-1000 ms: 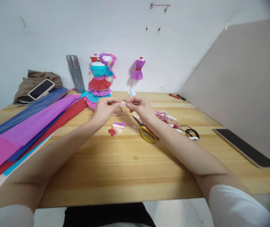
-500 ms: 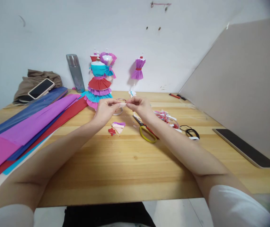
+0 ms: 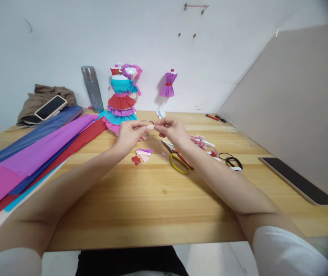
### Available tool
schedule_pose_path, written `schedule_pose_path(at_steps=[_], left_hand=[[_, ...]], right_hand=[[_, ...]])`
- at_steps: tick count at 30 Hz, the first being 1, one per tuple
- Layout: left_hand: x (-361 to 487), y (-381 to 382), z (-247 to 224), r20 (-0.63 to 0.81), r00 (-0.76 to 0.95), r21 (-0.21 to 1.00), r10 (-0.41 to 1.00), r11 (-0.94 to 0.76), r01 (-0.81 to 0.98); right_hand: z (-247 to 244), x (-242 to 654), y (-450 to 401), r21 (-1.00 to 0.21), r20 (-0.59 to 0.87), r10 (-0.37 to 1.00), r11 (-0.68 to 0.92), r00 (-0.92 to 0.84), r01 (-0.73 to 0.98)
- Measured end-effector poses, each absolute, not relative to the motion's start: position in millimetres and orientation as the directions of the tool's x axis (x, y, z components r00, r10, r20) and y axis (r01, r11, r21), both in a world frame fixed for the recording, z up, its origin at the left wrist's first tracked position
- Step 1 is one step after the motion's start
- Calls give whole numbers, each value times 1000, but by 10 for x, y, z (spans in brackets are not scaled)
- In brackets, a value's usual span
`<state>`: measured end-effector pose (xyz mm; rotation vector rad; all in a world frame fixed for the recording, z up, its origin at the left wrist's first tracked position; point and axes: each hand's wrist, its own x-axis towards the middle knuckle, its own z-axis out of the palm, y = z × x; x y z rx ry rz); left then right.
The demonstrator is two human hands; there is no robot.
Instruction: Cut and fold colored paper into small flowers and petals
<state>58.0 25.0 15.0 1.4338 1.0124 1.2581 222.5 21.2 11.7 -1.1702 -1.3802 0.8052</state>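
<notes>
Between my two hands is a small pale strip of paper (image 3: 150, 127), held above the table. My left hand (image 3: 131, 134) pinches its left end with thumb and fingers. At its right end, my right hand (image 3: 171, 131) is closed in a pinch. Below the hands lie a pleated pink and purple paper piece (image 3: 143, 155) and a red paper flower (image 3: 136, 160). Scissors with yellow and red handles (image 3: 179, 164) rest beneath my right forearm. Part of a ring, perhaps a tape roll (image 3: 146, 135), shows behind my left fingers.
Small dress forms in coloured paper dresses (image 3: 120, 101) stand at the back, with a purple one (image 3: 168, 84) apart. A grey bottle (image 3: 92, 90), phone (image 3: 51, 107) and paper sheets (image 3: 46, 153) lie left. Paper scraps (image 3: 204, 143), black cord (image 3: 234, 161) and a dark tablet (image 3: 296, 180) are right.
The strip has tilted slightly between my fingers, and my left lower fingers have shifted over the ring behind them. Both hands keep nearly the same place.
</notes>
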Motion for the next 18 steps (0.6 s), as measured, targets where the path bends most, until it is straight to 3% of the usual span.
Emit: schedule_pose_path(at_steps=[4,8,13,18], left_hand=[[536,309,101,366,87,917,927,-375,136],[490,357,118,509,81,820,857,-511,258],[513,325,192,340,136,935,930,-351,59],[506,319,201,210,192,977,959,-199,-73]], right_hand=[[89,2217,230,-945,310,947,297,84,137],[74,2221,254,-907,409,911,399,54,132],[70,2250,277,-915,393,918,395,-46,80],[56,2308,304,-924,363,926,372,-105,88]])
